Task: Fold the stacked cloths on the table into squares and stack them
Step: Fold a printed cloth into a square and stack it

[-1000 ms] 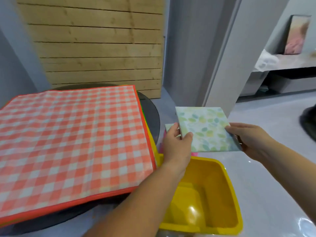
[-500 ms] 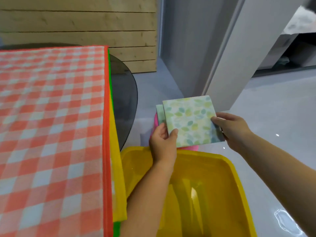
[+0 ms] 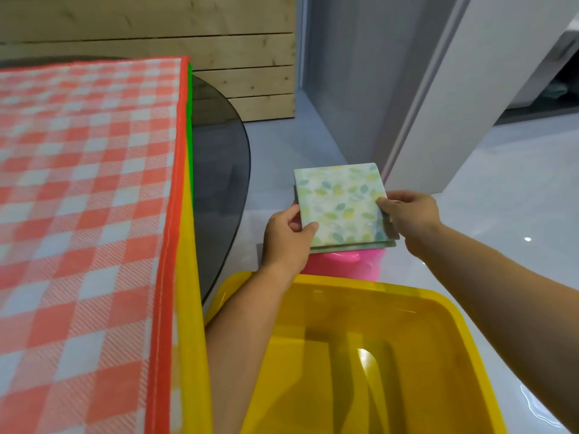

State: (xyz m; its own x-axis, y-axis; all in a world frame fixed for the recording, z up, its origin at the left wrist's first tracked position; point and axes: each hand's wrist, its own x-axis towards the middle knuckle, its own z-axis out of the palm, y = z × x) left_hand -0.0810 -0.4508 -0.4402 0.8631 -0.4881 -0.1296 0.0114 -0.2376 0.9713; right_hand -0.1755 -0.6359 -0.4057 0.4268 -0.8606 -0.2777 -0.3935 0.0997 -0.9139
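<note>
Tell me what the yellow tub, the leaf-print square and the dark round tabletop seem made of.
Yellow tub: glossy moulded plastic, judging by its bright highlights. Leaf-print square: thin matte cloth, perhaps nonwoven; stacked layered edges show. Dark round tabletop: probably tinted glass, as it is smooth, thin-edged and faintly translucent.

Leaf-print square brought down onto the pile

The folded square cloth printed with green and yellow leaves, held up and offset a second ago, now sits almost squared on the folded cloths beneath, which top the pink plastic container. The left hand has slid to the near left corner, and the right hand now has its thumb on the right edge. The view has dipped toward the yellow plastic tub.
</note>
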